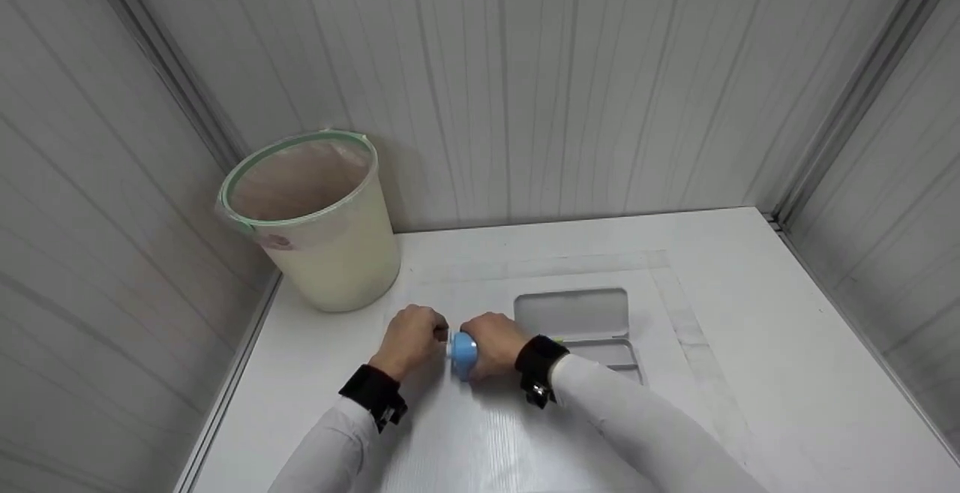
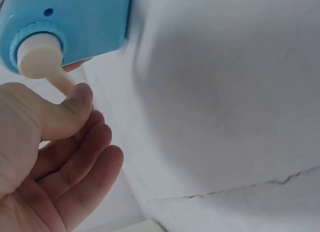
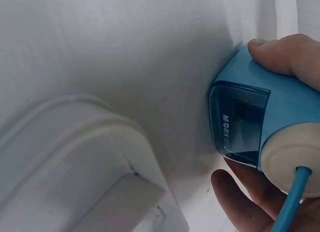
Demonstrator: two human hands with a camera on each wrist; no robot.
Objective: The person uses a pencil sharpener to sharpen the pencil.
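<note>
A blue hand-crank pencil sharpener (image 1: 464, 358) is between the two hands over the white table. My right hand (image 1: 493, 344) grips its body, with the thumb (image 3: 285, 55) on one side and fingers around the other. A blue pencil (image 3: 291, 202) sticks into the cream front disc of the sharpener, beside the see-through shavings drawer (image 3: 241, 122). On the opposite face, my left hand (image 1: 409, 339) pinches the cream crank handle (image 2: 41, 57) between thumb and forefinger. Its other fingers are loosely curled below, as the left wrist view shows.
An open grey-white pencil case (image 1: 572, 313) lies just right of and behind the right hand, with a white block (image 3: 120, 204) inside. A lined bin (image 1: 345, 268) with a green rim stands at the back left. Panelled walls (image 1: 540, 88) enclose the table.
</note>
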